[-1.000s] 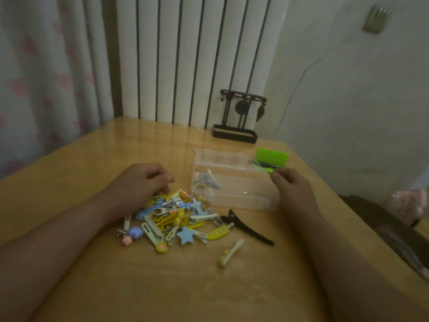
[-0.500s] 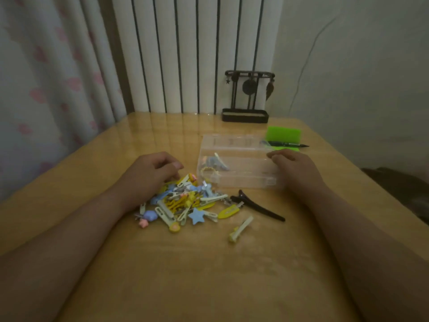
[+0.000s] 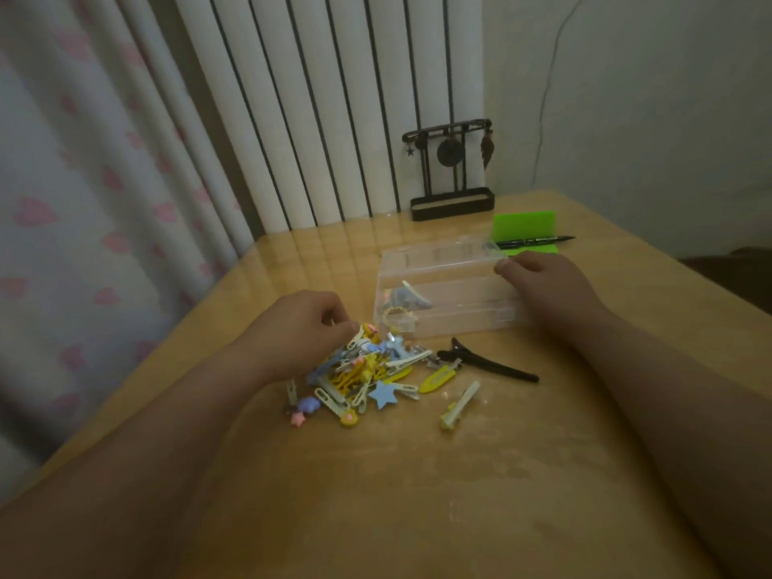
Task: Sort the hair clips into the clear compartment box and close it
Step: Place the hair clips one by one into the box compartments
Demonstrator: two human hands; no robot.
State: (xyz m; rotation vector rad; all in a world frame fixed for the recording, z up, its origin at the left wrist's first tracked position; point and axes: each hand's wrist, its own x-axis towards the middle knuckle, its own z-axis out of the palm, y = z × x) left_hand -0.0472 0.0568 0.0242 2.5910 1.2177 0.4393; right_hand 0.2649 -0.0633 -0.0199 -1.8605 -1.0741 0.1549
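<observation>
A heap of small coloured hair clips (image 3: 367,374) lies on the wooden table (image 3: 376,495), with a blue star clip at its front. My left hand (image 3: 300,328) sits on the heap's left rear, its fingertips pinching a pale clip at the top. The clear compartment box (image 3: 443,294) stands open just behind the heap, a few clips lying in its left end. My right hand (image 3: 543,286) grips the box's right end. A long black clip (image 3: 488,363) and a pale yellow clip (image 3: 459,405) lie apart from the heap.
A green pad (image 3: 524,227) with a black pen (image 3: 534,242) across it lies behind the box. A dark metal stand (image 3: 451,173) with hanging charms stands at the table's back edge, before a radiator. A curtain hangs at the left.
The camera has swung, so the scene sits differently in view. My left hand's fingertips have closed on a pale clip at the heap's top. My right hand stays on the box.
</observation>
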